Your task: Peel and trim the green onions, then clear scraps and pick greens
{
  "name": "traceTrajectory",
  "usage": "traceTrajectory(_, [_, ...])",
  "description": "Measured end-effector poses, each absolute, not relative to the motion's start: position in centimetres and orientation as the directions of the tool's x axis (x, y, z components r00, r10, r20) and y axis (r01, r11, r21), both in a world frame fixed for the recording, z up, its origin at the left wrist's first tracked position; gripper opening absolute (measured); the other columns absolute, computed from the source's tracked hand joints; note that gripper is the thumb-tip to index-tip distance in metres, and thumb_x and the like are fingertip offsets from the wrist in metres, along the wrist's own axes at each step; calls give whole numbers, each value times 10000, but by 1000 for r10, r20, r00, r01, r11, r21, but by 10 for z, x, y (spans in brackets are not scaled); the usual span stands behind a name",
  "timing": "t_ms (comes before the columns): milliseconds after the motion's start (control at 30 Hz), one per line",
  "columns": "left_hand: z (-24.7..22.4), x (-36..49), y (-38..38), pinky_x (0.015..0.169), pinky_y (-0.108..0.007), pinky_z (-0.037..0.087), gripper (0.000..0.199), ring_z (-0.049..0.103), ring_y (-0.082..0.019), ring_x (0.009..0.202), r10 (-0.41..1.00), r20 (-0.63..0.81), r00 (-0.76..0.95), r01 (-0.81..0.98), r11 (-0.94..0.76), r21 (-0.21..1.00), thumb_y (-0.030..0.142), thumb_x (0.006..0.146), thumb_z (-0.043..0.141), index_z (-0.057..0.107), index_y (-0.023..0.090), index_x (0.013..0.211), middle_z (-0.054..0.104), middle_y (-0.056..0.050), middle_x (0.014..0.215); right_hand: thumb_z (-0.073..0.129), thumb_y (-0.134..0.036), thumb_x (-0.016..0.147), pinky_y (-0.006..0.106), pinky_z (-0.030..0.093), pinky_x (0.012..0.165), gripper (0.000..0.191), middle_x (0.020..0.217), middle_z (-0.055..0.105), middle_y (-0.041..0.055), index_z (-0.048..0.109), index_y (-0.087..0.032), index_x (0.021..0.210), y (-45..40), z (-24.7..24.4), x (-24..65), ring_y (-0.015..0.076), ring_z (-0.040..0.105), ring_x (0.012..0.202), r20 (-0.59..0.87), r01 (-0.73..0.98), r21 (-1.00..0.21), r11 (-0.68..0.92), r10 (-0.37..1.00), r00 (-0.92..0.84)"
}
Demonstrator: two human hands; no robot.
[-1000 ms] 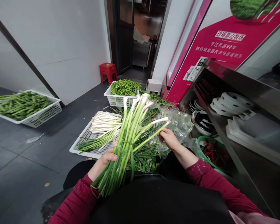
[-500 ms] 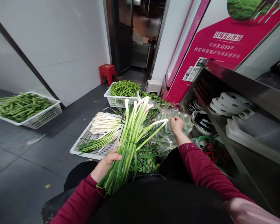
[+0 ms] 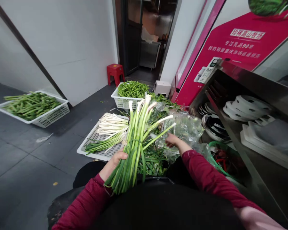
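Note:
My left hand (image 3: 116,159) is wrapped round a bunch of green onions (image 3: 134,143), gripping it by the green part low down. The white root ends point up and away from me, and a green strand circles the bunch. To its right, my right hand (image 3: 172,140) is apart from the bunch, just below two stalks that splay out sideways. Motion smears its fingers, so what they hold, if anything, does not show. On the left, a white perforated tray (image 3: 86,147) bears green onions (image 3: 112,124) with clean white ends. Loose greens (image 3: 152,163) lie beneath the bunch.
White baskets hold long green beans (image 3: 132,89) and thick green stalks (image 3: 32,107). Clear plastic bags (image 3: 189,127) lie beyond my right hand. A metal shelf (image 3: 240,137) with dishes stands at the right, a green basin (image 3: 213,159) beside it. A red stool (image 3: 115,74) is near the doorway.
My right hand has come down and left, away from the end of a splayed stalk. My left hand still grips the bunch. The whole view has shifted slightly.

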State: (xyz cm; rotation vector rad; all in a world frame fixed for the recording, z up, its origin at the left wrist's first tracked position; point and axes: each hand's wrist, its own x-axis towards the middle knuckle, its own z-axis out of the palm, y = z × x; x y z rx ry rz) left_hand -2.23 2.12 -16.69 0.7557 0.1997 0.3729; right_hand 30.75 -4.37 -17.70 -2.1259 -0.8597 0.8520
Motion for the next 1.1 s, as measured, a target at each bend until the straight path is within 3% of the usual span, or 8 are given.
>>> traceTrajectory(67, [-165,-19,20,669,-352,497,507,646,-276,766,424,-31,905,-293,674,678,209,559,560,615,90,1048,684,-131,864,677,-87,645,236,456,475,602,558,590,-15,477,-116,1212,-51,-176,282,114,550,448,-440,248,-766,-594,764,471])
traceTrajectory(133, [-163,-17,19,644,-342,496,518,646,-274,754,425,-27,905,-298,677,673,209,559,550,614,81,1057,686,-141,879,679,-173,674,242,496,569,606,806,666,51,466,-180,1241,-62,-163,259,124,619,618,-505,78,-847,-526,841,195])
traceTrajectory(233, [-161,-14,18,571,-307,484,548,646,-260,706,361,-14,933,-261,702,662,220,555,550,611,78,1081,689,-146,895,686,-265,696,276,514,700,485,1127,597,78,544,-223,1157,-72,-134,224,145,614,875,-313,-251,-906,-340,939,-142])
traceTrajectory(333, [-162,-9,17,539,-287,472,574,644,-244,672,328,4,945,-253,721,645,222,567,544,595,81,1121,691,-145,902,711,-280,680,245,498,642,291,990,622,33,618,-201,944,-70,-115,192,116,607,779,-163,-360,-917,-174,985,-59])
traceTrajectory(567, [-159,-10,16,756,-414,486,620,628,-321,891,303,-3,953,-223,710,668,204,567,569,560,61,1170,659,-174,1025,670,-362,721,238,467,573,228,736,614,-9,548,-195,817,-66,-102,208,97,546,605,114,-79,-983,164,893,436])
traceTrajectory(867, [-160,-6,13,864,-505,432,616,556,-373,1059,249,8,969,-193,732,653,202,593,586,538,84,1196,580,-198,1193,620,-455,733,249,504,570,313,812,556,1,458,-228,874,-73,-102,203,117,538,689,6,-91,-995,50,904,428])
traceTrajectory(1000, [-158,-3,9,762,-420,474,536,633,-315,877,258,5,966,-197,726,659,212,604,569,580,72,1121,658,-177,1028,605,-449,757,247,487,557,302,753,510,-30,439,-235,890,-77,-100,188,94,521,623,-75,-167,-985,-35,968,239])
traceTrajectory(1100, [-155,-5,7,734,-387,471,475,632,-303,845,312,-10,950,-225,706,672,196,588,567,615,56,1040,681,-157,909,658,-381,729,178,361,430,324,625,397,-76,456,-218,924,-81,-95,187,43,383,472,-212,-249,-945,-214,977,-35])
